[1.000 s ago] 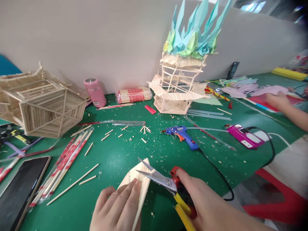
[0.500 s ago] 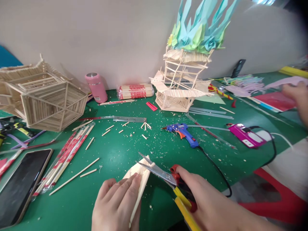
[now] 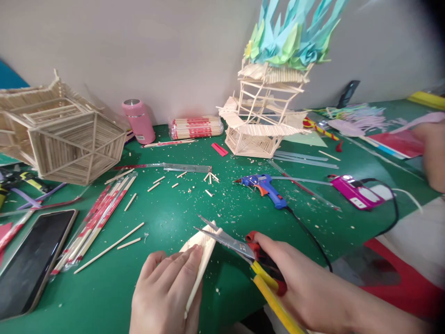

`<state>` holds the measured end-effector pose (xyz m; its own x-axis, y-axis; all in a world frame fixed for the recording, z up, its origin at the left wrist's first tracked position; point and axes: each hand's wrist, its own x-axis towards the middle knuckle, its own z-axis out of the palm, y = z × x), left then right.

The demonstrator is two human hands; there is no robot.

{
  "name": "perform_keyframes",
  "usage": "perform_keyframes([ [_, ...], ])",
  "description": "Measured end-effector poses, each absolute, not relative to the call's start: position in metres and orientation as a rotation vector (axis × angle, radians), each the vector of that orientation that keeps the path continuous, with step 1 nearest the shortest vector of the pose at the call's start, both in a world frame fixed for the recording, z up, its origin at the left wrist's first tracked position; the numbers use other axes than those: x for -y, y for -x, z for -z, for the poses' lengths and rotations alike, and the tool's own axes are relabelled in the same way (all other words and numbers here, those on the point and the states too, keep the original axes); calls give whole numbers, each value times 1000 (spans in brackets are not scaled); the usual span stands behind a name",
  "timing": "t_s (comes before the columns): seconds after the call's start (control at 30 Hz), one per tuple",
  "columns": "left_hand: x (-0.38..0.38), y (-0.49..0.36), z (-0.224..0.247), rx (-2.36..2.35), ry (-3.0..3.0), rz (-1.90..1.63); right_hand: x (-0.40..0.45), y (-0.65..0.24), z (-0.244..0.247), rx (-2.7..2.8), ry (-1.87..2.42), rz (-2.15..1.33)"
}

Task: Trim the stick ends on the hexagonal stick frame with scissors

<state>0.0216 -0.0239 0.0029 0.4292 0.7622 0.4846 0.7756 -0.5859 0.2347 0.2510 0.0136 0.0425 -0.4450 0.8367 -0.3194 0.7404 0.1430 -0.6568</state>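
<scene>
My left hand [image 3: 170, 290] is closed on a pale panel of wooden sticks [image 3: 207, 253], fingers on its top and the rest of the hand hidden beneath. My right hand [image 3: 295, 273] grips scissors [image 3: 236, 245] with red, black and yellow handles. Their blades are slightly apart and straddle the far tip of the panel. Beyond the blades, a blue glue gun [image 3: 262, 188] lies on its side with a clear glue stick in its back. Short cut stick pieces [image 3: 210, 177] and crumbs are scattered on the green table [image 3: 174, 208].
A stick tower [image 3: 267, 116] topped with blue-green paper stands by the wall. A stick house model [image 3: 73, 139], pink flask [image 3: 138, 121], packed chopsticks [image 3: 196, 127], phone [image 3: 34, 260] and magenta device [image 3: 356, 191] lie around. Another person's hand [image 3: 434, 148] holds pink paper at right.
The view has shifted slightly. Both hands keep their grips, and the scissor blades remain around the panel's tip with little visible movement. The other person's hand at right has moved a little.
</scene>
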Motion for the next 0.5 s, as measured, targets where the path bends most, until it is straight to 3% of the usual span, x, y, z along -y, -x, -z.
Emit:
perform_keyframes([
  [0.27,27,-22,-3,1445,2635,839,-17,-256,-44,2348,1526,-1207],
  [0.5,21,-14,-7,1491,2738,1031,-19,-257,-41,2468,1569,-919],
])
